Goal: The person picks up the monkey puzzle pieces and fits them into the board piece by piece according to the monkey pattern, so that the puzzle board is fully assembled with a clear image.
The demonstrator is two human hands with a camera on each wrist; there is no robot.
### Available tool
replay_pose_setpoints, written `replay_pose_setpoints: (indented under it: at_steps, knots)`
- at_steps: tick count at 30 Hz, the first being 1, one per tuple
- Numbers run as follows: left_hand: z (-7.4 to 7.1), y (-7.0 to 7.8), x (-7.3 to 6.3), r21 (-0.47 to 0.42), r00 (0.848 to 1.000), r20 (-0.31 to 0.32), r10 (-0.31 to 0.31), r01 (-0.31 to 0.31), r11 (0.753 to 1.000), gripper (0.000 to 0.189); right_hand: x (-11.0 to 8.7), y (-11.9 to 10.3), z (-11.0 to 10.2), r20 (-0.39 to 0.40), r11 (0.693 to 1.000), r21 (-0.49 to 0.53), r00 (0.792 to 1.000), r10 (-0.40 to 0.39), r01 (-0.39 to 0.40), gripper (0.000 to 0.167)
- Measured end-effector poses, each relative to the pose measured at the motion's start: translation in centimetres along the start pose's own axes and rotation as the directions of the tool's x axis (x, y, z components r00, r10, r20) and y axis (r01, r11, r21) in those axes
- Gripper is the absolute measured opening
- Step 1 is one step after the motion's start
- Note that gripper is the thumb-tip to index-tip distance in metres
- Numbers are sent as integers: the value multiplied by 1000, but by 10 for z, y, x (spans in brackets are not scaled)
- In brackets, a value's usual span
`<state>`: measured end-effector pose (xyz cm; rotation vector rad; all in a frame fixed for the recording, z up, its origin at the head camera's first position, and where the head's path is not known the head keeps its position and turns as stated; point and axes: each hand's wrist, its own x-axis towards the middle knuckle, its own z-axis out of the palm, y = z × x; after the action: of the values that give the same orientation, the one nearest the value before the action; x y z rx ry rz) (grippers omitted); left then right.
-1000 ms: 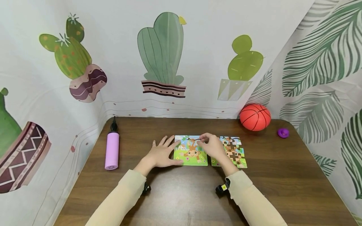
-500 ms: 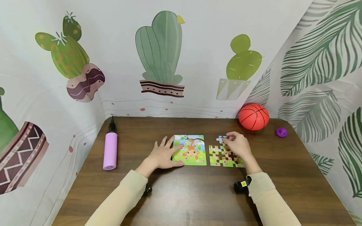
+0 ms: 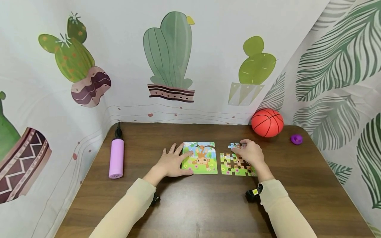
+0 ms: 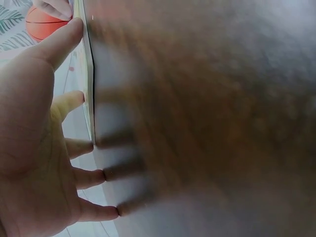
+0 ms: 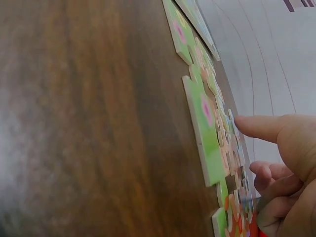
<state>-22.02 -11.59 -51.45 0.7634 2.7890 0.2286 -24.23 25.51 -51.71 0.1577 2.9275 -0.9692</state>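
Note:
My left hand (image 3: 171, 164) lies with spread fingers over the left edge of a picture board (image 3: 205, 168) showing a hanging monkey. In the left wrist view its thumb and index finger touch the thin board (image 4: 90, 74). My right hand (image 3: 251, 152) is over a partly joined jigsaw puzzle (image 3: 227, 165) of the same monkey, right of the board. Thumb and index finger pinch a blue puzzle piece (image 3: 236, 145) at the puzzle's top. The right wrist view shows the thumb (image 5: 256, 127) against the pieces and other fingers curled; the palm hides the puzzle's right part.
A pink hand pump (image 3: 116, 158) with a black nozzle stands at the left of the wooden table (image 3: 184, 211). Towards the back right are a red basketball (image 3: 267, 123) and a small purple ring-shaped thing (image 3: 296, 139). A cactus-patterned cloth (image 3: 214, 66) hangs behind.
My right hand has moved from over the picture board rightward onto the top of the jigsaw puzzle, its thumb shifting slightly since. The left hand stays on the board.

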Motion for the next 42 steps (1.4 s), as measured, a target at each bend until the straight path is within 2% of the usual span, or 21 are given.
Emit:
replay_pose_setpoints:
  at_steps: [8, 15, 23, 36, 42]
  knots:
    - [1, 0, 0, -8, 1000, -5, -1, 1, 1000, 91, 4, -1, 1, 22, 999, -32, 999, 37, -36, 67]
    - [1, 1, 1, -2, 1000, -3, -1, 1, 1000, 91, 7, -1, 1, 45, 998, -18, 997, 62, -61, 65]
    - [-1, 3, 1, -4, 1000, 3, -3, 3, 1000, 92, 7, -3, 0, 59, 999, 3, 997, 44, -44, 61]
    - [0, 2, 1, 26, 1000, -2, 8, -8, 1000, 90, 3, -6, 5, -29, 999, -47, 1000, 4, -6, 55]
    - [-1, 4, 1, 21, 1000, 2, 6, -6, 1000, 91, 2, -8, 5, -46, 998, -60, 999, -4, 2, 56]
